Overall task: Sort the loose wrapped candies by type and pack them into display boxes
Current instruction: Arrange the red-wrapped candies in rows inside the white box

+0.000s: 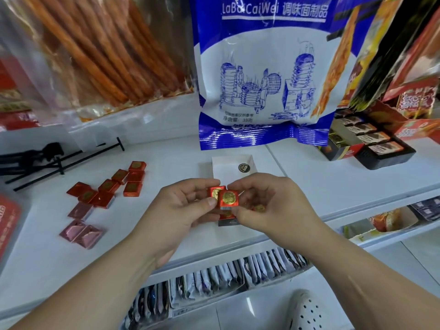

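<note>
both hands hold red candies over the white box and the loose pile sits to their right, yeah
No: the head view shows the loose pile left of the hands. The left hand and right hand do hold red candies over the white box.

Bare forearms point(371, 277) run to the left hand point(181, 210) and right hand point(273, 206), nails trimmed short; below the right fingers point(240, 186), a white perforated clog point(307, 312).
</note>
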Available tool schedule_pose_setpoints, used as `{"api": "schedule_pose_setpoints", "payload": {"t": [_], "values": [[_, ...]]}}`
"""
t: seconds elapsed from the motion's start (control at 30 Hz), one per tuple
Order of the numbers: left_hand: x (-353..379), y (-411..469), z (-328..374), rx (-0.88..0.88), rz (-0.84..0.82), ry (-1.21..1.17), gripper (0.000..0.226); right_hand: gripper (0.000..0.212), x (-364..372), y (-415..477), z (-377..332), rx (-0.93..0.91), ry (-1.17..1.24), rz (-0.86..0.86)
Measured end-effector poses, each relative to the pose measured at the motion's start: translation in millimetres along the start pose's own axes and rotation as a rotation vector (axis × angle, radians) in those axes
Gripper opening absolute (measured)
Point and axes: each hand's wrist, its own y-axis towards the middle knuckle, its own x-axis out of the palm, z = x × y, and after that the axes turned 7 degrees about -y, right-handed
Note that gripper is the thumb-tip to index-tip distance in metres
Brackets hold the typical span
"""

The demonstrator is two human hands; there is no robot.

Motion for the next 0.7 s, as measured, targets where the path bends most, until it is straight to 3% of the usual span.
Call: {"api": "schedule_pose_setpoints", "payload": {"t": [0.17,0.37,0.7], "values": [[-6,1,9,-0.074,-0.022,0.035,0.038,0.033,-15,5,2,-0.099,-0.053,-0.005],[-10,-2,16,-0.158,-0.078,0.064,0.008,0.031,-11,2,0,-0.128,-0.033,-0.102],[-2,-1,10,-0.141,-0.042,-0.033,0.014,0.035,-8,-1,-2,-0.043,0.006,-0.11]]}}
